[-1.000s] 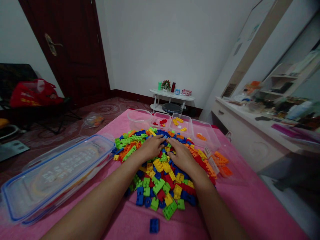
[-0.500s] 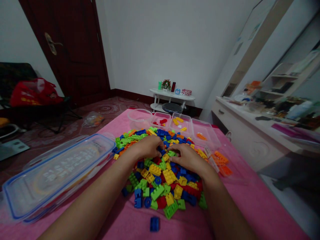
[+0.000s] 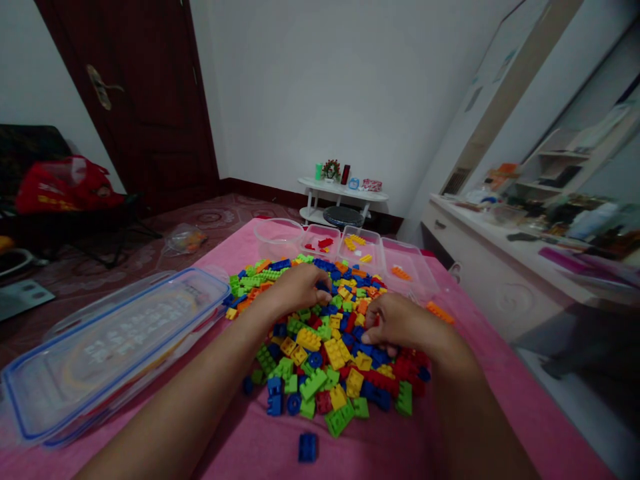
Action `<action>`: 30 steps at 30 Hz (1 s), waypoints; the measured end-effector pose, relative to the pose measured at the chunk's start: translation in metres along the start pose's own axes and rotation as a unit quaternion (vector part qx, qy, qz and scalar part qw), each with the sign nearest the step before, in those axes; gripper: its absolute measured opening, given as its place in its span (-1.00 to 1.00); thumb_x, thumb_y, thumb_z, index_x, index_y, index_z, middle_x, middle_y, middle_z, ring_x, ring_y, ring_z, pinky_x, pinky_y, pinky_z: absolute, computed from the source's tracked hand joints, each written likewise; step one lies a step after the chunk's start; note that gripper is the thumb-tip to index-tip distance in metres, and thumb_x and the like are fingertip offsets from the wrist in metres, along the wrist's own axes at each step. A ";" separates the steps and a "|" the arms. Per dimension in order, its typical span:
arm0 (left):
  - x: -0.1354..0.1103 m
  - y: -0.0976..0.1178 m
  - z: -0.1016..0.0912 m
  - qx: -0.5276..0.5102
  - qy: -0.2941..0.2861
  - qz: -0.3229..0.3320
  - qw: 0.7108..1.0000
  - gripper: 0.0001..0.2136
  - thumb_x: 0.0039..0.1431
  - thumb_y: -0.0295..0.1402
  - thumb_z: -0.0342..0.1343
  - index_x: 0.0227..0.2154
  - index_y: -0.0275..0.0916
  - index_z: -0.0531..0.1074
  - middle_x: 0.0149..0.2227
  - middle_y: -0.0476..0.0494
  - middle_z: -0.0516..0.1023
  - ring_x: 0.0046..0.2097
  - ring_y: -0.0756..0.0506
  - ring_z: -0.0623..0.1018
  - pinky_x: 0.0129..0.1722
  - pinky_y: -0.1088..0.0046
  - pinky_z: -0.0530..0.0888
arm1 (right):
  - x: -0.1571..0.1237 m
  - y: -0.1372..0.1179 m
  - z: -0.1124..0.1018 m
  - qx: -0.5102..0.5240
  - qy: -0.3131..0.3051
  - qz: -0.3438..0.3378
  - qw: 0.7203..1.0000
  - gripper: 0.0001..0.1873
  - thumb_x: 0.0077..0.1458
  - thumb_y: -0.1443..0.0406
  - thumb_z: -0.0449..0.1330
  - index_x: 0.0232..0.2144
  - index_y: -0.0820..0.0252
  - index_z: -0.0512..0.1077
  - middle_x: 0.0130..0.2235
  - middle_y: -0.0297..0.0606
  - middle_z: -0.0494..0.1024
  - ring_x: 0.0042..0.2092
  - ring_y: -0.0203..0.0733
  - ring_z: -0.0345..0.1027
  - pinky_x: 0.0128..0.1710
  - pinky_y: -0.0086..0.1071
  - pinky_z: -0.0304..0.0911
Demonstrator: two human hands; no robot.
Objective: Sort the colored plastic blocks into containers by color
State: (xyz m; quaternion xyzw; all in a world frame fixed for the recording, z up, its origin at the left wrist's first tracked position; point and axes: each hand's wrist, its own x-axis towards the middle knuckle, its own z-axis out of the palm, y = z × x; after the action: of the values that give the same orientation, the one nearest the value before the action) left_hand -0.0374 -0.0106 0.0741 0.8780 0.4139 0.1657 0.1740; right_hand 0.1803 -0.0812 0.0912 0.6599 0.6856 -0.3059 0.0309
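A broad heap of toy building bricks [image 3: 339, 353] in green, yellow, blue, red and orange covers the middle of the pink cloth [image 3: 240, 443]. Over the heap's back-left part, my left hand [image 3: 303, 288] has its fingers closed on a dark blue toy brick [image 3: 323, 285]. My right hand [image 3: 397, 320] is low over the right side of the pile, fingers curled in among the bricks. Some red shows between its thumb and forefinger, but whether it is gripped I cannot make out. One blue brick [image 3: 307, 447] lies apart near the front.
Behind the heap stand a round clear bowl [image 3: 277, 230], a clear box with red bricks [image 3: 320, 231], one with yellow bricks [image 3: 383, 257] and one with an orange brick [image 3: 423, 267]. Stacked blue-rimmed lids [image 3: 120, 347] lie left. A cluttered white dresser [image 3: 500, 267] stands right.
My right hand has moved right and towards me, away from my left hand. My left hand has lifted slightly with a dark blue brick. The bricks between the hands are now exposed.
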 end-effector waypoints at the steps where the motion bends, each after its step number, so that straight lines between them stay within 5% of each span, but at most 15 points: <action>1: 0.001 0.000 0.001 -0.002 0.012 -0.001 1.000 -0.79 0.01 -0.26 0.21 -0.26 -0.15 0.58 -0.27 -0.08 0.61 -0.25 -0.10 0.53 -0.30 0.49 0.37 | 0.001 -0.002 0.003 -0.008 -0.001 0.007 1.000 -0.82 -0.10 0.23 0.26 -0.37 0.15 0.48 -0.58 -0.35 0.52 -0.51 -0.23 0.44 -0.50 -0.46 0.18; 6: 0.005 -0.003 0.008 -0.051 0.051 -0.005 0.997 -0.78 0.02 -0.29 0.20 -0.25 -0.19 0.57 -0.27 -0.10 0.60 -0.23 -0.11 0.53 -0.25 0.45 0.38 | 0.006 -0.018 0.014 -0.148 0.119 -0.006 0.982 -0.58 -0.30 0.17 0.38 -0.27 0.10 0.52 -0.24 -0.23 0.58 -0.23 -0.07 0.45 -0.39 -0.39 0.15; 9: 0.009 -0.002 0.013 -0.185 0.046 -0.016 0.981 -0.81 0.01 -0.34 0.19 -0.29 -0.27 0.55 -0.34 -0.10 0.58 -0.30 -0.08 0.52 -0.31 0.47 0.40 | 0.005 -0.023 0.015 -0.184 0.118 -0.028 0.975 -0.64 -0.28 0.26 0.32 -0.29 0.06 0.54 -0.24 -0.27 0.58 -0.22 -0.09 0.43 -0.39 -0.39 0.10; 13: 0.013 0.004 0.016 -0.435 0.022 -0.059 0.898 -0.81 0.01 -0.34 0.19 -0.31 -0.34 0.49 -0.41 -0.08 0.53 -0.37 -0.02 0.51 -0.34 0.47 0.46 | 0.003 -0.023 0.013 -0.184 0.114 -0.032 0.976 -0.78 -0.25 0.36 0.22 -0.43 0.04 0.52 -0.37 -0.35 0.58 -0.33 -0.18 0.41 -0.48 -0.40 0.01; 16: 0.012 0.007 0.017 -0.510 0.016 -0.096 0.855 -0.80 -0.02 -0.35 0.23 -0.34 -0.34 0.46 -0.45 -0.05 0.49 -0.40 -0.01 0.52 -0.33 0.44 0.49 | 0.005 -0.019 0.011 -0.166 0.137 -0.035 0.976 -0.84 -0.20 0.35 0.21 -0.47 0.03 0.52 -0.38 -0.36 0.58 -0.35 -0.18 0.41 -0.48 -0.39 0.02; 22: 0.011 0.006 0.019 -0.449 0.033 -0.101 0.887 -0.84 -0.01 -0.36 0.20 -0.38 -0.35 0.48 -0.48 -0.03 0.46 -0.49 0.03 0.44 -0.48 0.51 0.46 | 0.023 -0.001 0.003 -0.059 0.284 -0.055 0.956 -0.71 -0.01 0.20 0.21 -0.19 0.07 0.54 -0.19 -0.24 0.60 -0.20 -0.10 0.45 -0.28 -0.34 0.22; 25: 0.011 0.006 0.020 -0.433 0.035 -0.104 0.895 -0.81 0.02 -0.30 0.16 -0.39 -0.35 0.47 -0.49 -0.03 0.45 -0.49 0.03 0.43 -0.48 0.51 0.45 | 0.037 0.012 0.004 -0.033 0.349 -0.051 0.935 -0.68 0.04 0.28 0.17 -0.12 0.16 0.51 -0.11 -0.18 0.58 -0.12 -0.07 0.44 -0.11 -0.27 0.27; 30: 0.013 0.005 0.023 -0.425 0.024 -0.114 0.898 -0.73 0.05 -0.16 0.08 -0.44 -0.32 0.42 -0.54 -0.01 0.42 -0.47 -0.01 0.45 -0.47 0.49 0.45 | 0.061 0.021 0.025 -0.077 0.362 -0.156 0.916 -0.38 -0.01 0.53 0.02 0.14 0.28 0.31 0.19 -0.14 0.35 0.21 -0.09 0.15 0.22 -0.23 0.03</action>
State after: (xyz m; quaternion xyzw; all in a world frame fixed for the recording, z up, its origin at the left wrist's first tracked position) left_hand -0.0164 -0.0069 0.0577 0.6629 0.4053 0.3262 0.5384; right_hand 0.1832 -0.0396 0.0353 0.6057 0.7655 0.0073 -0.2169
